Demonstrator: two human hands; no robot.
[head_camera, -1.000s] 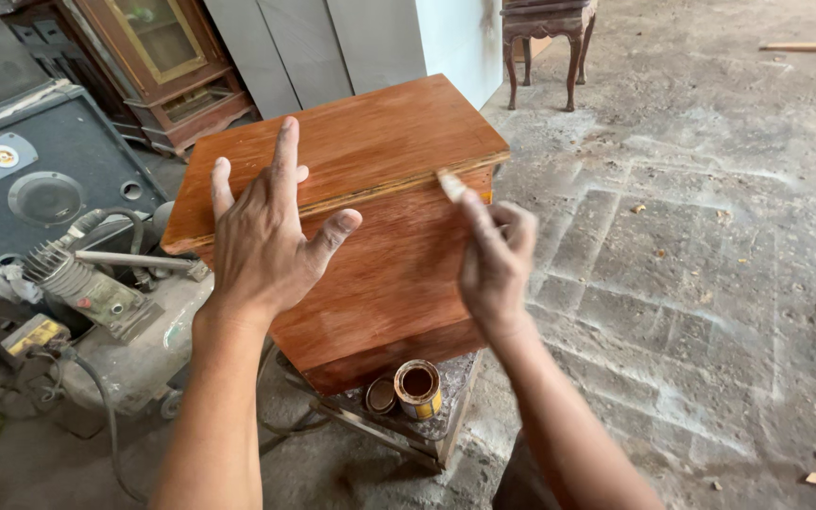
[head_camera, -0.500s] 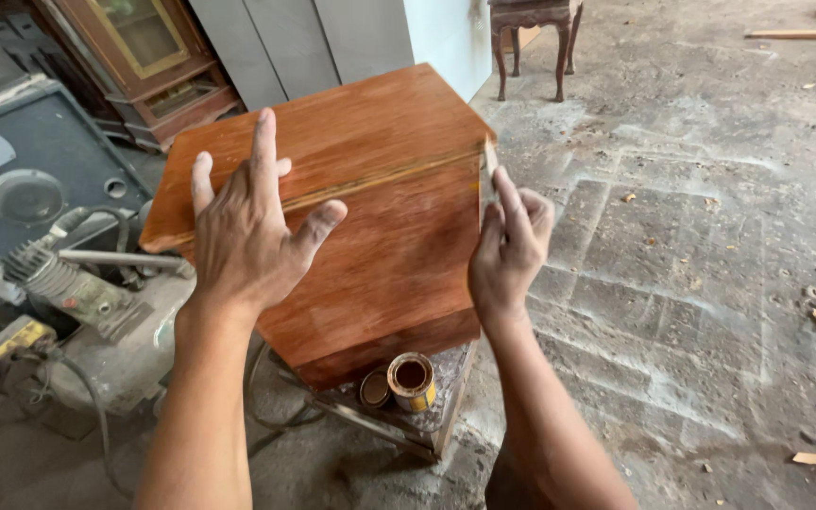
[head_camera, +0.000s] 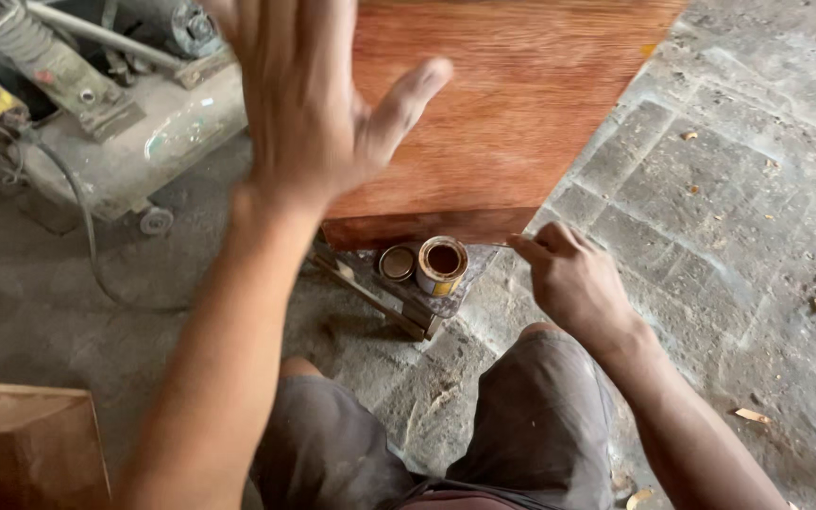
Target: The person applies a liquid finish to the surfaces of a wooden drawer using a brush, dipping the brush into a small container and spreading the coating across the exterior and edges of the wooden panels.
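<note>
A reddish-brown wooden box (head_camera: 531,104) fills the top middle, standing on a low stand (head_camera: 399,307). My left hand (head_camera: 309,104) is spread flat against the box's front face, fingers apart. At the box's foot stands a small open can (head_camera: 442,264) of dark brown liquid, its lid (head_camera: 396,263) beside it. Just right of the can, my right hand (head_camera: 569,279) pinches a thin brush (head_camera: 491,246) that points toward the can. The brush's tip is too thin to make out.
A dusty grey compressor (head_camera: 144,142) with a hose lies at the upper left. A wooden panel corner (head_camera: 21,444) shows at the bottom left. The stone floor (head_camera: 729,217) on the right carries scattered wood chips. My knees in grey shorts (head_camera: 521,416) are at the bottom.
My right hand has come down from the box's upper edge to beside the can. The view has tilted down and closer. My left hand stays spread on the box.
</note>
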